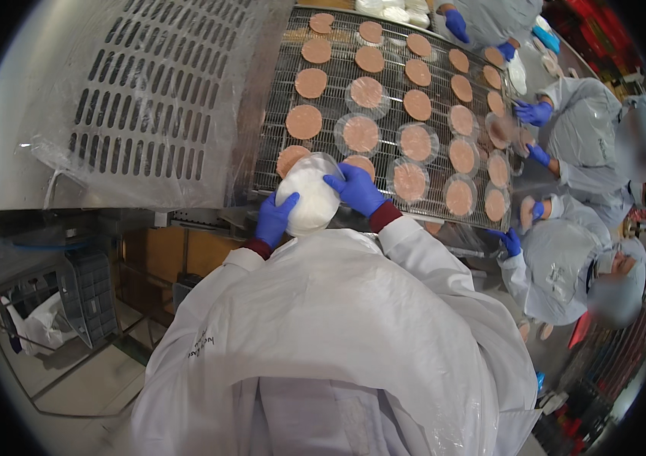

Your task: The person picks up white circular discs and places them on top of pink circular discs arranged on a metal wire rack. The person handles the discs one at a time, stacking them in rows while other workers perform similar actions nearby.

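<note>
Between my two blue-gloved hands is a stack of round, whitish film discs [312, 199], held over the near edge of the wire-mesh conveyor belt [329, 152]. My left hand [273, 216] grips the stack's left side with the thumb on top. My right hand [356, 190] pinches its upper right edge. Under and just beyond the stack, a pink round meat patty [291, 160] is partly covered. Another patty [359, 166] lies partly behind my right hand. Rows of patties cover the belt, and some, like this patty [411, 181], lie on clear film discs.
A slotted steel machine cover [148, 91] stands left of the belt. Co-workers in pale gowns and blue gloves [533, 112] line the belt's right side, and another person [482, 19] stands at the far end. A grey plastic crate [88, 296] sits at lower left.
</note>
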A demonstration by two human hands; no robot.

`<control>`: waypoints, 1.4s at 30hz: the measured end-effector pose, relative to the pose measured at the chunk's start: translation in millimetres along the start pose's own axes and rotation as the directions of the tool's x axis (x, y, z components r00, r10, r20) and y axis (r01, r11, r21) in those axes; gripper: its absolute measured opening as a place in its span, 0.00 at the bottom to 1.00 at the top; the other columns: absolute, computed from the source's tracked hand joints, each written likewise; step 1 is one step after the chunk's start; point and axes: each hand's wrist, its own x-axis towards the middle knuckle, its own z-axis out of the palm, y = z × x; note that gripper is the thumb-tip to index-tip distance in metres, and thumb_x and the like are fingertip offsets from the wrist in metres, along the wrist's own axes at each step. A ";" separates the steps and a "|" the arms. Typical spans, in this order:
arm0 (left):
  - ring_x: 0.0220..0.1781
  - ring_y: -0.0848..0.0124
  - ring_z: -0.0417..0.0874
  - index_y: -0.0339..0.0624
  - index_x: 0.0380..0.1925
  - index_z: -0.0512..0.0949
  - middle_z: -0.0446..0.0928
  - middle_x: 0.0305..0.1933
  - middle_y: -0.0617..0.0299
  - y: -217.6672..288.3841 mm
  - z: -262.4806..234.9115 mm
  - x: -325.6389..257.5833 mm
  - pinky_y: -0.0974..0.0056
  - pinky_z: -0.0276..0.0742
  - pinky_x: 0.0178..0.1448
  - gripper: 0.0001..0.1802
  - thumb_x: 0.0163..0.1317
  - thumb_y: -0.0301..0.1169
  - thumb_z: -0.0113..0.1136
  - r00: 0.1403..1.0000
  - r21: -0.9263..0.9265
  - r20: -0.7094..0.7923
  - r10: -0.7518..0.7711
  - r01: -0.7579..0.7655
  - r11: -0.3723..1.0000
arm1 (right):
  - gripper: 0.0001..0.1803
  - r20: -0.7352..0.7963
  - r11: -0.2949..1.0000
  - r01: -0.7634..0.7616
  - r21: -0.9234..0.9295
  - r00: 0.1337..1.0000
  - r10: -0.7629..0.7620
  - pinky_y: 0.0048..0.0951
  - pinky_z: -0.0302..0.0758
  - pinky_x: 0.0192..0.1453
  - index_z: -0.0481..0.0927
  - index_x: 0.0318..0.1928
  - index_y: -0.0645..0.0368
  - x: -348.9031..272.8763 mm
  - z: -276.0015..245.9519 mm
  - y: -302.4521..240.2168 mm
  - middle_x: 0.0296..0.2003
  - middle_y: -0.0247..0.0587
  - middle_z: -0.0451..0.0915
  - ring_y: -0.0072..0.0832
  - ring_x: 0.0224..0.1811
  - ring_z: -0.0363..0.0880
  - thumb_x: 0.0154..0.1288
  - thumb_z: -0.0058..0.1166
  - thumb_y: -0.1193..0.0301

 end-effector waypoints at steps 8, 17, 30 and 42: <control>0.42 0.72 0.80 0.34 0.49 0.75 0.79 0.44 0.58 -10.2 -17.7 -4.1 0.66 0.76 0.47 0.19 0.61 0.34 0.61 0.999 0.115 -0.030 -0.031 0.034 0.993 | 0.17 -0.320 0.993 -0.118 -0.012 0.941 0.108 0.37 0.72 0.55 0.76 0.52 0.60 -30.1 -71.6 19.6 0.45 0.52 0.80 0.40 0.49 0.79 0.63 0.50 0.70; 0.41 0.72 0.80 0.34 0.48 0.76 0.80 0.43 0.58 -31.2 -65.3 -14.3 0.66 0.76 0.46 0.18 0.62 0.34 0.60 0.991 -0.003 -0.131 -0.035 0.035 0.999 | 0.27 -0.116 0.956 0.229 -0.184 0.961 -0.253 0.34 0.66 0.63 0.67 0.61 0.59 -3.7 33.6 16.8 0.55 0.54 0.72 0.42 0.58 0.71 0.63 0.52 0.64; 0.40 0.72 0.79 0.34 0.46 0.76 0.80 0.42 0.58 0.4 -42.5 -17.2 0.65 0.75 0.46 0.18 0.61 0.34 0.61 0.990 0.159 -0.134 -0.042 0.063 0.985 | 0.09 -0.232 0.937 0.302 0.178 0.938 -0.258 0.38 0.75 0.39 0.80 0.34 0.63 23.7 6.0 -16.9 0.31 0.51 0.81 0.47 0.33 0.80 0.59 0.53 0.69; 0.45 0.66 0.80 0.35 0.53 0.72 0.77 0.47 0.55 -4.0 -35.0 1.6 0.61 0.78 0.48 0.22 0.63 0.37 0.59 0.997 0.106 0.066 -0.051 0.044 0.993 | 0.14 -0.222 0.937 0.156 -0.311 0.947 -0.231 0.38 0.77 0.47 0.81 0.44 0.57 56.5 -3.4 12.2 0.35 0.50 0.82 0.46 0.39 0.81 0.58 0.49 0.73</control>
